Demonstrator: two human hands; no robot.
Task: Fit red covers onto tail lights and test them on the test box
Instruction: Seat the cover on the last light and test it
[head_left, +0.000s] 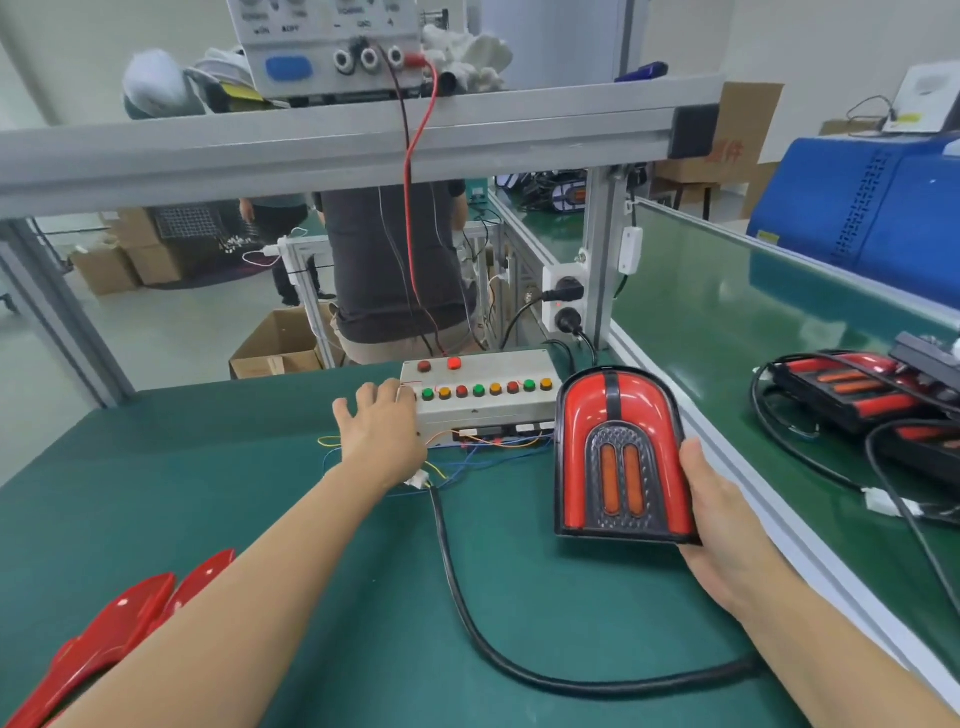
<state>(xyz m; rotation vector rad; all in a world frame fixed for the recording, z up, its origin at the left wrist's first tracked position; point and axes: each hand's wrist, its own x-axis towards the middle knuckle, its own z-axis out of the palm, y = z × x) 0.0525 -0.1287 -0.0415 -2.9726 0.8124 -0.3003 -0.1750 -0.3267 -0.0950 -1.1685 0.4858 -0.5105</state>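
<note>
Head view: left hand reaches to the test box, fingers spread and loosely bent, fingertips at the left end of its button row; exact contact unclear. Right hand grips a tail light with red cover fitted, tilted face-up above the green table, just right of the box. Black cable loops across the table. Spare red covers lie bottom left; more tail lights lie on the right conveyor.

Tail light glossy plastic; mat matt green
</note>
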